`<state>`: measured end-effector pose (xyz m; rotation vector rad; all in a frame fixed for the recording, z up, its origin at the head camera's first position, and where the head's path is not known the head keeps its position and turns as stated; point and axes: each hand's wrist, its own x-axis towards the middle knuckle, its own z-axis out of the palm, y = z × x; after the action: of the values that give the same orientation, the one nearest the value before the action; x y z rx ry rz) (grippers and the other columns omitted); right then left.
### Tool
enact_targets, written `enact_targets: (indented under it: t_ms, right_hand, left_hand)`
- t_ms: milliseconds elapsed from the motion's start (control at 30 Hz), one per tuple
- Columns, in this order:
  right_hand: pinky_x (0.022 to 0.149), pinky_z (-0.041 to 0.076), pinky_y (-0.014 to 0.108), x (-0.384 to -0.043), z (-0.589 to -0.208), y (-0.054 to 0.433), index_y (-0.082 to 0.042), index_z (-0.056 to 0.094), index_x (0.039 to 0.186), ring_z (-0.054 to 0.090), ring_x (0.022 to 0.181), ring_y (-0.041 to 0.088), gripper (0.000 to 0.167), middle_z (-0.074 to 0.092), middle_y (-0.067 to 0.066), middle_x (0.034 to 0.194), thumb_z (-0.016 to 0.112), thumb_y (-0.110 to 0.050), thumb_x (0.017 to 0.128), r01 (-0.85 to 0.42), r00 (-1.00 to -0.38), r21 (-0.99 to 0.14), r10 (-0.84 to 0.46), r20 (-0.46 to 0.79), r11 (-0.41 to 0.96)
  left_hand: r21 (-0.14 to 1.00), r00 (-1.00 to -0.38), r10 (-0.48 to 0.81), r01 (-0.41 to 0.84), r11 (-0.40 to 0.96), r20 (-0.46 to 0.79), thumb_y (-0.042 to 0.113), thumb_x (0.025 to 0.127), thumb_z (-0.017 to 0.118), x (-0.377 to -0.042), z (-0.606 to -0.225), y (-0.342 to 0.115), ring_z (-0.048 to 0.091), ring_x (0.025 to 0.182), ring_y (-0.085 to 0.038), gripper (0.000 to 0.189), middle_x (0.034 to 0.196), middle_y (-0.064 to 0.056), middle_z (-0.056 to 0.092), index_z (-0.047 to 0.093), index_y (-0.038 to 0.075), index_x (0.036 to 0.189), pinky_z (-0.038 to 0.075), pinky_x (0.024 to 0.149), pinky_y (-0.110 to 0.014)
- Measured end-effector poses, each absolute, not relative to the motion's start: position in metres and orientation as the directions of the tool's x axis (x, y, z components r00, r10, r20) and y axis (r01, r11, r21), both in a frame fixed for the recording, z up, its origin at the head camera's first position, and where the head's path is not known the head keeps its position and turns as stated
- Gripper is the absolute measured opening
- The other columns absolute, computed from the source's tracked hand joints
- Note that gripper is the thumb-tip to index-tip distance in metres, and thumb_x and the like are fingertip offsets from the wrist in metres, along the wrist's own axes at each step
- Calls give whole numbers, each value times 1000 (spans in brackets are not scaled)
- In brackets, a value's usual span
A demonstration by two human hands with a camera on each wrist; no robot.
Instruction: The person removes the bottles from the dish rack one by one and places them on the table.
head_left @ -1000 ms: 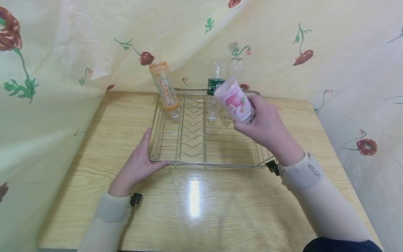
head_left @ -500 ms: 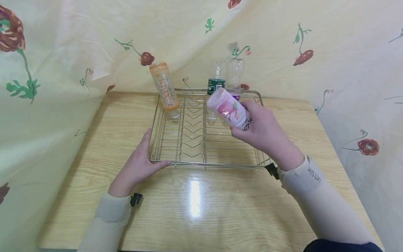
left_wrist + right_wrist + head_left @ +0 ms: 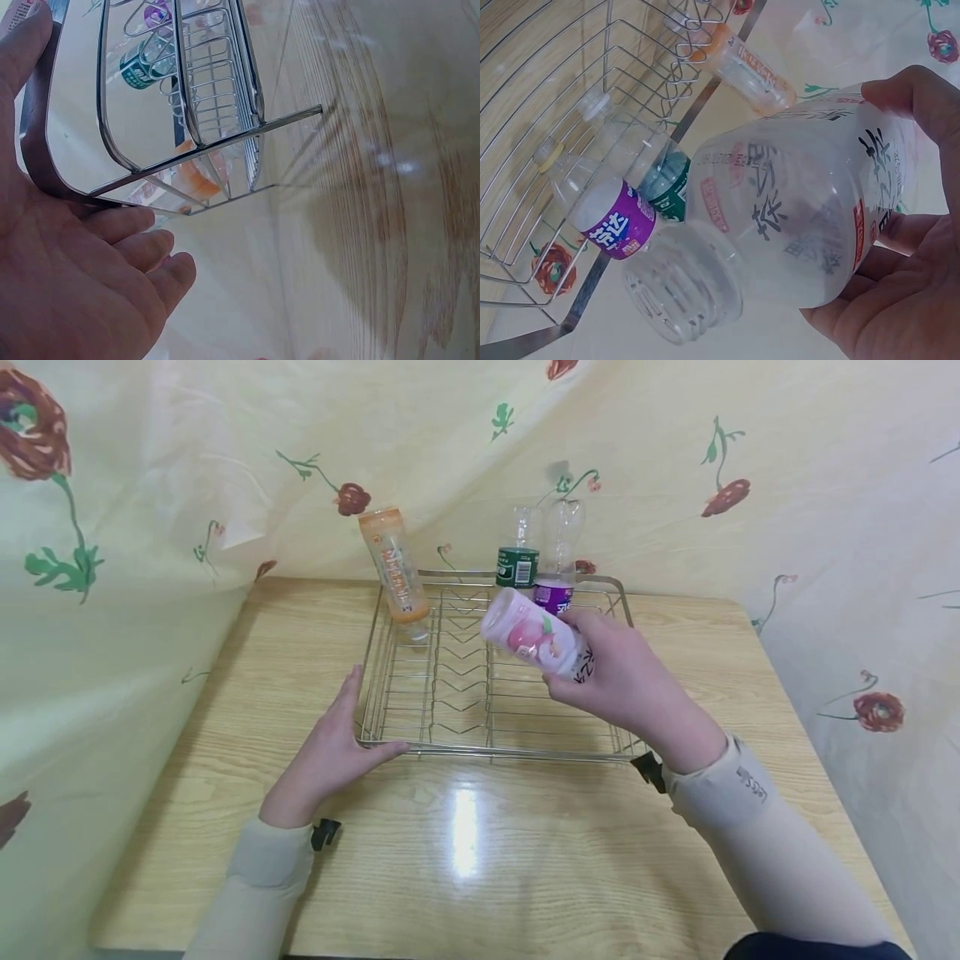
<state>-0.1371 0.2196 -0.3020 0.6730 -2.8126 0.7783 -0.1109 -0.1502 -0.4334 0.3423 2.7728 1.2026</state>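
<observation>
My right hand (image 3: 626, 672) grips a clear plastic drink bottle (image 3: 536, 635) with a pink peach label, tilted over the rack. In the right wrist view, that bottle's mouth (image 3: 682, 289) has no cap. My left hand (image 3: 326, 756) touches the front left corner of the wire dish rack (image 3: 487, 750), fingers extended along the side and thumb along the front rail. Upside down in the rack's back left leans an orange-banded bottle (image 3: 395, 568). At the back stand a green-labelled bottle (image 3: 517, 567) and a purple-labelled bottle (image 3: 555, 595), also inverted.
The rack sits on a light wood table (image 3: 465, 893), with a row of zigzag wire dividers (image 3: 459, 681) down its middle. A flowered cloth (image 3: 435, 435) hangs behind the table and along both sides.
My right hand has drawn the peach-label bottle toward me and slightly left, tipping it flatter. More of the purple-labelled bottle shows. My left hand stays at the rack corner.
</observation>
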Motion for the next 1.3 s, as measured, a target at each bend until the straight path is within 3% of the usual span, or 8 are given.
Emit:
enact_targets:
  t_ms: [433, 900, 1167, 1300]
  right_hand:
    - [63, 50, 34, -134, -302, 217, -2, 58, 131, 54, 82, 22, 65, 61, 4, 105, 86, -19, 75, -483, -876, -418, -417, 245, 769]
    - [65, 52, 33, -131, -300, 213, -9, 52, 146, 53, 87, 20, 78, 61, 5, 115, 85, -18, 76, -497, -868, -429, -445, 222, 755]
    - [65, 50, 34, -129, -300, 212, -7, 55, 142, 54, 87, 21, 75, 62, 7, 120, 86, -20, 75, -521, -854, -402, -470, 225, 753]
    - [67, 51, 34, -127, -299, 211, -6, 57, 140, 54, 90, 21, 73, 61, 9, 123, 86, -21, 75, -530, -848, -382, -479, 226, 757]
  left_hand:
    - [731, -966, 260, 170, 661, -10, 71, 75, 77, -110, -428, -150, 8, 151, -35, 131, 168, -12, 1, -8, 24, 163, 16, 119, -58]
    - [706, -961, 275, 216, 674, 31, 70, 75, 78, -108, -414, -151, 6, 152, -32, 132, 168, -12, 0, -3, 13, 164, 14, 120, -55]
    - [695, -959, 276, 245, 676, 70, 58, 78, 83, -107, -402, -151, 13, 151, -37, 128, 168, -15, 8, 1, 9, 164, 18, 119, -57]
    - [683, -958, 277, 254, 684, 79, 64, 77, 81, -106, -397, -150, 14, 151, -35, 128, 168, -12, 9, 2, 13, 164, 19, 119, -57]
